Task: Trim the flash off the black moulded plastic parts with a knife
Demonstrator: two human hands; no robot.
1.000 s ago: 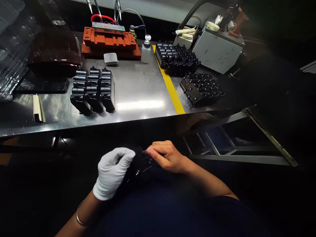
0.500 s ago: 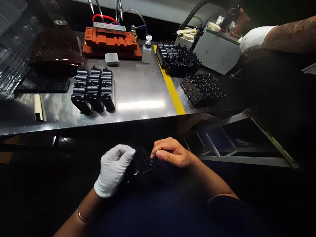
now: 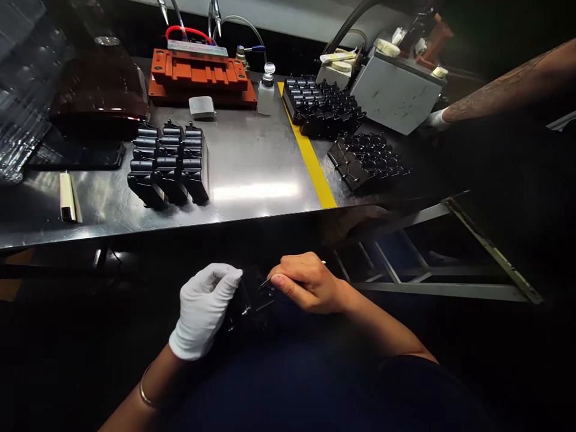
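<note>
We look down at a steel counter spanning the upper half of the view, with a grey metal box at one o'clock, an orange-red fixture near twelve and a small white bottle beside it. Trays of black parts lie past a yellow stripe around one o'clock, and rows of black moulded parts stand at eleven. At two o'clock, a co-worker's tattooed forearm reaches in near the box. Below the counter edge, at six o'clock, our left grip, a white-gloved hand, is closed around a black moulded part, which is angular with small bright metal spots and partly lost in shadow. Our right grip, a bare hand, is also closed, pinching a thin pick whose point sits just at the part's upper edge.
</note>
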